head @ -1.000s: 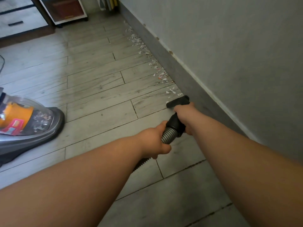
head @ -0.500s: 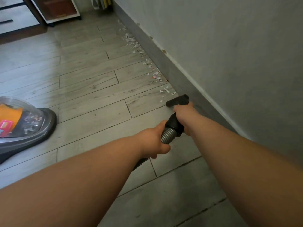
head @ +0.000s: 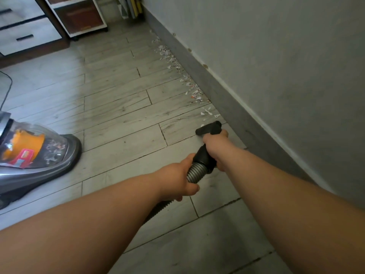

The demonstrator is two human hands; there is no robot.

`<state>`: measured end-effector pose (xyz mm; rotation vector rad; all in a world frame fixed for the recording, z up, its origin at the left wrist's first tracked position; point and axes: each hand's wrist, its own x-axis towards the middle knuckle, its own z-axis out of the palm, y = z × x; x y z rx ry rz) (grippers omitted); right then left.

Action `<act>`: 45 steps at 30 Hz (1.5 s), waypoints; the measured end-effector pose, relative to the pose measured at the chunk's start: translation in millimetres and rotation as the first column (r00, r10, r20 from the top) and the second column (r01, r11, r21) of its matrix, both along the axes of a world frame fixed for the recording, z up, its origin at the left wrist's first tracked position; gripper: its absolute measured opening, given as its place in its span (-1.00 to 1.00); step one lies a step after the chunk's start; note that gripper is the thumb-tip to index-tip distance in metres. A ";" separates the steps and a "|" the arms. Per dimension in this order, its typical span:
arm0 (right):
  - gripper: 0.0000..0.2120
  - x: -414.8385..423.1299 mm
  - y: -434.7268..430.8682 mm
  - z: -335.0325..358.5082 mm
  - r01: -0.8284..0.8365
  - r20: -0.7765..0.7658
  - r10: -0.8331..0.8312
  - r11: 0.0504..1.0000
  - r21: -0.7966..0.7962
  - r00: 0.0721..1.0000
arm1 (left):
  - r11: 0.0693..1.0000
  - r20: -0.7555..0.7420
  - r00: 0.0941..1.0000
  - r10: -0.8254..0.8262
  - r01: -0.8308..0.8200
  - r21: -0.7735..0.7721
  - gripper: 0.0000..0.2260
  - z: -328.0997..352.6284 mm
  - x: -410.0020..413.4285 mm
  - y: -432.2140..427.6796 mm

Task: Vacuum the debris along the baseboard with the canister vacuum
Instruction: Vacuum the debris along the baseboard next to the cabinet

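Baseboard sweep, in progress. My right hand is curled round the black handle tube, close behind the nozzle. My left hand is wrapped round the ribbed grey hose directly behind it, a little farther out from the baseboard. The nozzle sits low over the floor, just beside the baseboard, at the near end of the debris. A few loose white scraps lie just ahead of its mouth, and beyond them a denser strip of paper-like bits runs along the foot of the baseboard toward the far cabinet. On my side of the nozzle the floor against the baseboard shows no scraps, so I judge the near stretch done and most of the strip left to do. The canister vacuum stands well out from the baseboard, with scraps visible in its clear bin. The next move, as I judge it, calls for pushing the nozzle forward along the baseboard with its mouth low and tight to the foot. The left hand feeds hose, and the canister may need drawing closer as reach runs out.
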<state>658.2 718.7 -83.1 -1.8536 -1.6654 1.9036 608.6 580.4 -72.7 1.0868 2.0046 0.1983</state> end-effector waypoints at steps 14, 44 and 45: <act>-0.36 44.4 44.8 -18.3 0.176 -0.120 -0.160 0.974 0.140 0.980 | 0.994 0.001 0.994 -0.106 0.106 0.034 -0.23 -22.1 22.5 58.3; -0.40 -27.4 78.9 -26.0 0.065 -0.141 -0.037 0.978 0.196 0.989 | 0.998 0.029 0.999 0.045 -0.046 0.046 -0.21 -36.4 -31.0 88.8; -0.39 -27.9 77.1 -25.5 0.058 -0.138 -0.032 0.979 0.193 0.990 | 0.998 0.030 0.999 0.044 -0.045 0.042 -0.21 -35.5 -30.5 86.4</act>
